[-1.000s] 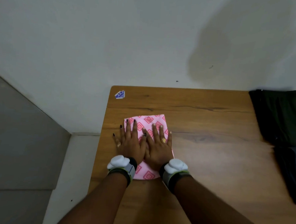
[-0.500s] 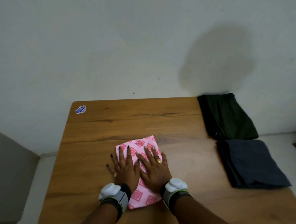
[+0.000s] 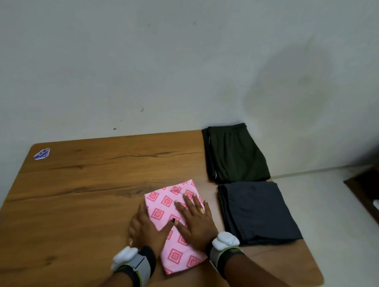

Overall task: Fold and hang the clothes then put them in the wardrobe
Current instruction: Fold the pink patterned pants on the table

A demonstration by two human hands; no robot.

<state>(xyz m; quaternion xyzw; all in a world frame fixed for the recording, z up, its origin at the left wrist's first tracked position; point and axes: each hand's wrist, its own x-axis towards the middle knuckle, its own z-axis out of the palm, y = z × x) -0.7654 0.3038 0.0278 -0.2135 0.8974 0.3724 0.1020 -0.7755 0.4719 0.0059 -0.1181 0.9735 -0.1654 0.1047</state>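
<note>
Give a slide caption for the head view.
Left hand grips the pink cloth, right hand presses it on the table beside a green garment and a grey garment.

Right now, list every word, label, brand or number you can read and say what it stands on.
Nothing here is legible.
The blue and white sticker on the wooden table, far left corner: printed, but too small and blurred to read.
The pink patterned cloth, dark green garment and dark grey garment: no lettering visible.
The white wrist devices: no readable marking.
</note>
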